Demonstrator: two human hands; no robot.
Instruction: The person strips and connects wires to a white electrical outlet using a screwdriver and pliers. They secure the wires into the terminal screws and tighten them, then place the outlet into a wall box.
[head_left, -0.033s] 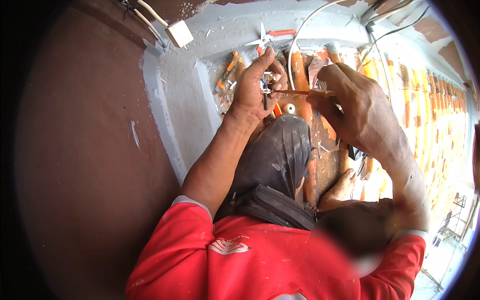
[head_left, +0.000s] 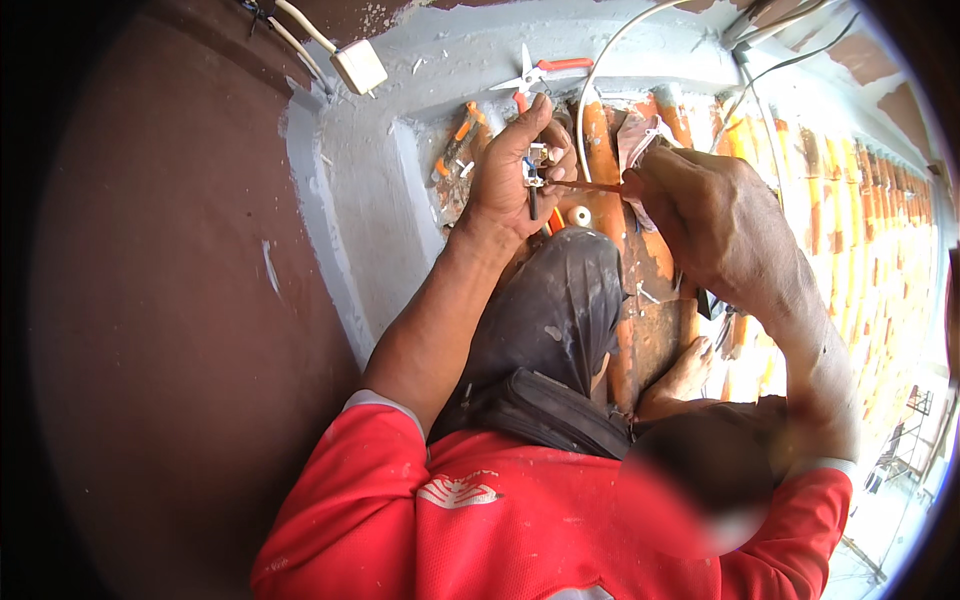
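Observation:
My left hand [head_left: 497, 185] is closed around a small white electrical fitting [head_left: 536, 172] with metal terminals. A blue wire and a short black wire [head_left: 533, 203] show at the fitting. From the right, my right hand [head_left: 715, 215] grips a thin screwdriver [head_left: 592, 186] with a reddish shaft. Its tip meets the fitting near the black wire; the handle is mostly hidden in my fingers. Both hands are raised above my dark-trousered knee [head_left: 560, 290].
Red-handled snips [head_left: 560, 66] and an orange-handled tool [head_left: 458, 138] lie beyond my left hand. A white cable [head_left: 590, 85] curves down beside them. Clay roof tiles [head_left: 835, 210] extend right, a brown wall [head_left: 190, 300] stands left, and a white box [head_left: 359, 68] hangs on cables.
My right hand has turned, and its fingers have closed further around the screwdriver handle. My left hand and the fitting have hardly moved.

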